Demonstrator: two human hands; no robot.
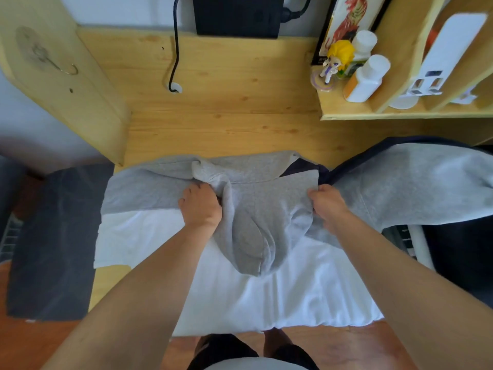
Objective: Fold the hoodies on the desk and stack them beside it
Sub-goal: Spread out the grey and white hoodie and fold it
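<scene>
Head view: the grey hoodie (256,209) is seen only in part, its lower body hidden under bunched folds and its sleeve run past the frame at 3 o'clock. It lies on the wooden desk (226,102), over a white garment (280,289), long axis from 9 to 3 o'clock. A fold is gripped by the left hand (200,205) at 9 o'clock; an edge is pinched by the right hand (327,202) at 3 o'clock. A dark folded garment (53,241) is seen beside the desk at 9 o'clock.
</scene>
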